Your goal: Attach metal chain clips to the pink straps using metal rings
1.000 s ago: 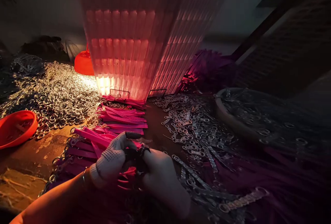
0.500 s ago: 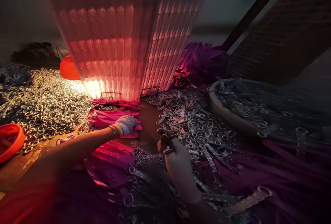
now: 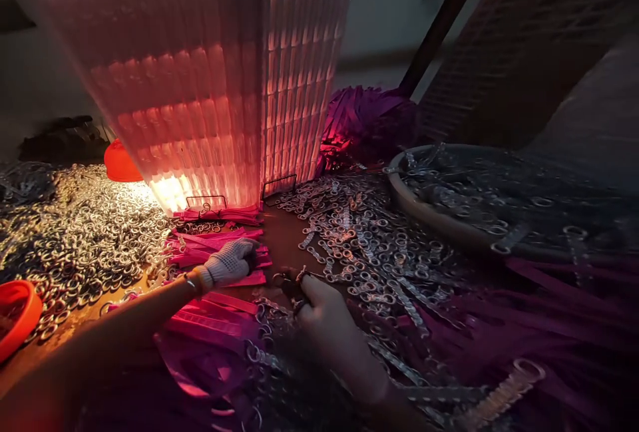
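Since a moment ago your right hand [image 3: 319,305] has drawn back nearer you, fingers pinching a small metal piece [image 3: 294,279], while your gloved left hand [image 3: 229,262] rests curled on pink strips [image 3: 219,245] beneath its fingertips.

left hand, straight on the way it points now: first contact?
The white knit-gloved left hand points right, low over the flat pink straps. Past their ends lies bare brown tabletop, then, most likely first, the heap of silver metal ring-ended links. Depth is unclear.
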The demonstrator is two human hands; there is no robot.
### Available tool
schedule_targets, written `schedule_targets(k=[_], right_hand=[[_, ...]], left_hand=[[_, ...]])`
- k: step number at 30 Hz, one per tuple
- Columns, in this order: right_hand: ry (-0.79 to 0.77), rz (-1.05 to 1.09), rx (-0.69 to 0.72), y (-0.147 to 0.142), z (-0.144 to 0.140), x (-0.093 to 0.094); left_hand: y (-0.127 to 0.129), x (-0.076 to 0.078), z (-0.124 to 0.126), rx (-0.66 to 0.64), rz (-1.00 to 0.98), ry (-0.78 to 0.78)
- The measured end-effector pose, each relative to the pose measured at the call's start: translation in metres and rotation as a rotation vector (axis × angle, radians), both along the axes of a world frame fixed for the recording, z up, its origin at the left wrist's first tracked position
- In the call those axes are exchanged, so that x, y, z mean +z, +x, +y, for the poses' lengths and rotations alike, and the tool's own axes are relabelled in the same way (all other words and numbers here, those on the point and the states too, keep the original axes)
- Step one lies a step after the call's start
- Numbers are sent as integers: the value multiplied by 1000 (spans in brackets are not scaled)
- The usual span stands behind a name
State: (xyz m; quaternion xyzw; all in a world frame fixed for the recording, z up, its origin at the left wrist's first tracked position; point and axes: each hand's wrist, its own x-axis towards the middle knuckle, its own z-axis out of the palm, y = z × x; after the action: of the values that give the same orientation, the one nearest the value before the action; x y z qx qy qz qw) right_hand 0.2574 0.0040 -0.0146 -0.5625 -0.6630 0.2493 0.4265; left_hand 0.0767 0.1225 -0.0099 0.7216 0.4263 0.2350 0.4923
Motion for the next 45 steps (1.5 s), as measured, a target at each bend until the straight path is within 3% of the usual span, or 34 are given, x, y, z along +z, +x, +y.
schedule_targets(k=[4, 8, 12, 17, 19, 21, 24, 27, 30, 34, 37, 39, 42, 45], right_hand=[[57, -172, 10, -19, 2, 13], [112, -404, 60, -41, -1, 23], [145, -630, 117, -56, -6, 28], [226, -774, 181, -67, -11, 30], [213, -798, 228, -68, -8, 31], [140, -781, 226, -67, -4, 33], [20, -714, 212, -64, -4, 41], [-90, -698, 252, -59, -3, 47], [-181, -737, 271, -57, 0, 44], [-120, -803, 285, -59, -5, 34], [-88, -838, 308, -60, -12, 27], [-73, -854, 314, -61, -13, 27], [-4, -853, 314, -59, -15, 32], [53, -841, 293, -53, -24, 41]], left_hand=[[-23, 36, -46, -26, -48, -215], [-44, 48, -80, 84, -120, -236], [-53, 44, -94, 160, -77, -177], [-66, 32, -98, 57, 213, 277], [-72, 21, -89, 53, 254, 327], [-77, 14, -80, 4, 224, 280], [-77, 15, -80, -36, 169, 224], [-72, 19, -91, 50, 210, 359], [-70, 13, -100, 117, 278, 498], [-75, -2, -106, 113, 363, 634], [-72, -3, -108, 82, 409, 736], [-67, 5, -106, 26, 426, 791], [-70, 30, -96, -107, 466, 863], [-104, 64, -75, -137, 540, 903]])
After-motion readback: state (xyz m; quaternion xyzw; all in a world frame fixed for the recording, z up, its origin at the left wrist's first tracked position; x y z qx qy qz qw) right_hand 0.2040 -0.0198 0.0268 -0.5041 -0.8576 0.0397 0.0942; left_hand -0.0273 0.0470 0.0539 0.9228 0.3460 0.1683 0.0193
